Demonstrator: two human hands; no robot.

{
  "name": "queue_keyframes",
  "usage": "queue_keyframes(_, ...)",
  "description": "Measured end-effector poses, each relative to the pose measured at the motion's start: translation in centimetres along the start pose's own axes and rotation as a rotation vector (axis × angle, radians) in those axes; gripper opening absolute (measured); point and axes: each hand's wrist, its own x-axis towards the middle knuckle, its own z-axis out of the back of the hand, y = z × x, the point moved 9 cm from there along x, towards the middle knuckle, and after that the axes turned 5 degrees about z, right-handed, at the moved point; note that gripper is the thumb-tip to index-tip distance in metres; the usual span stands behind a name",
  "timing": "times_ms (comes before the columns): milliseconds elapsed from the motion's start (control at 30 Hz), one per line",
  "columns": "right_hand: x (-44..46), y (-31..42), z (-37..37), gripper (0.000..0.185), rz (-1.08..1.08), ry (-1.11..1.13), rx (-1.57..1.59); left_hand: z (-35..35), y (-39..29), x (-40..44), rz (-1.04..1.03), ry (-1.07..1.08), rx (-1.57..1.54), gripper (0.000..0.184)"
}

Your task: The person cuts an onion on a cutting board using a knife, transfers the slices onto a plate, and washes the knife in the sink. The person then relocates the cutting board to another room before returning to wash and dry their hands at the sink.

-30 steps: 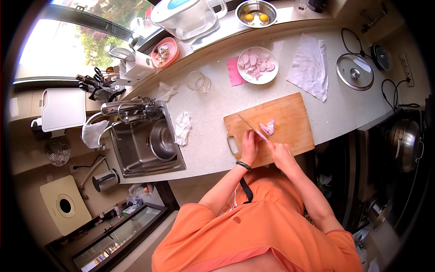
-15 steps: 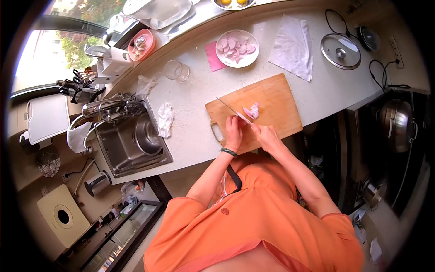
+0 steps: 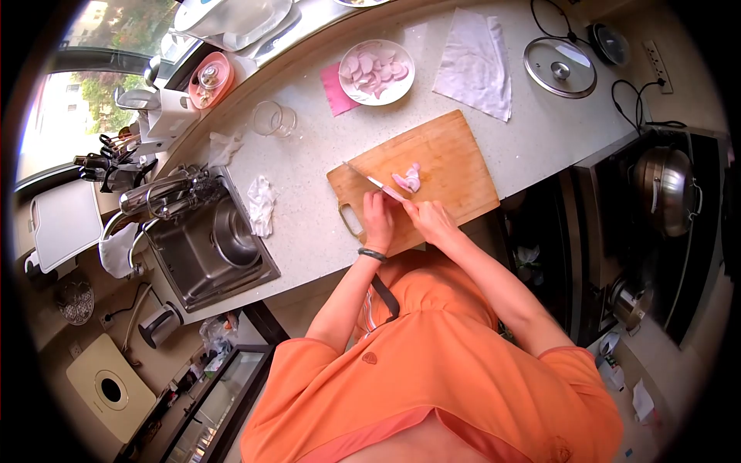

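Note:
My right hand (image 3: 432,221) grips the handle of a kitchen knife (image 3: 372,180), whose blade points to the upper left across the wooden cutting board (image 3: 463,166). Curled fingers of my left hand (image 3: 377,221) sit close behind the blade at the board's near side; whatever they hold is hidden. Just beyond the knife lies a small heap of pink slices (image 3: 407,179), perhaps sausage or ham. More thin pink slices (image 3: 374,71) fill a white plate (image 3: 407,86), partly resting on a pink cloth (image 3: 337,92).
A white cloth (image 3: 475,65) and a glass lid (image 3: 560,68) lie at the back right. Two clear glasses (image 3: 273,119) and crumpled tissue (image 3: 261,205) are on the left, near a sink (image 3: 185,270) with a metal pot (image 3: 234,238). The stove pan (image 3: 664,193) stands right.
The view has shifted, so the counter appears further left and higher. The blade now lies apart from the pink heap, nearer my left fingers. Both hands stay over the board.

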Motion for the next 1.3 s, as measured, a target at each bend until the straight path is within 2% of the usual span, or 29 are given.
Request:
queue_keyframes(100,0.6,-1.2,-0.7,0.063,0.043,-0.020,0.043,-0.3,0.3,-0.2,0.009,0.037,0.021,0.032)
queue_keyframes(167,1.1,-2.3,-0.5,0.064,0.078,-0.043,0.085,0.4,-1.3,-0.1,-0.137,-0.071,0.094,0.036)
queue_keyframes(200,1.2,-2.8,-0.6,0.066,0.059,-0.034,0.175,0.6,-1.7,0.2,-0.138,-0.071,0.094,0.036)
queue_keyframes(267,1.2,-4.2,-0.4,0.072,0.011,-0.032,0.281,-0.2,-2.5,0.4,-0.174,0.096,0.073,0.036)
queue_keyframes(400,0.7,-5.0,0.9,0.070,-0.124,0.001,0.365,-1.0,-2.4,1.0,-0.197,0.125,0.055,0.040)
queue_keyframes(567,0.6,-5.0,1.5,0.069,-0.089,-0.050,0.291,-0.7,-2.2,1.6,-0.205,0.204,0.218,0.047)
queue_keyframes(633,0.3,-4.1,1.7,0.069,-0.065,-0.059,0.257,0.3,-2.9,1.8,-0.182,0.181,0.166,0.043)
queue_keyframes(733,-0.3,-2.2,2.3,0.069,0.019,-0.057,0.113,1.0,-2.6,1.8,-0.178,0.126,0.174,0.019)
queue_keyframes(933,-1.2,-0.6,2.5,0.069,0.092,-0.138,0.050,0.2,-2.3,1.9,-0.121,0.126,0.136,0.020)
queue_keyframes(1067,-0.3,-1.7,1.2,0.066,0.062,-0.122,0.053,0.0,-2.6,2.1,-0.133,0.131,0.170,0.023)
queue_keyframes(1133,-0.5,-2.4,1.2,0.064,-0.009,-0.077,0.188,0.0,-2.6,2.2,-0.132,0.130,0.149,0.022)
queue_keyframes(1300,-2.1,-0.2,2.8,0.062,0.022,-0.054,0.154,-0.2,-2.3,2.1,-0.093,0.136,0.132,0.022)
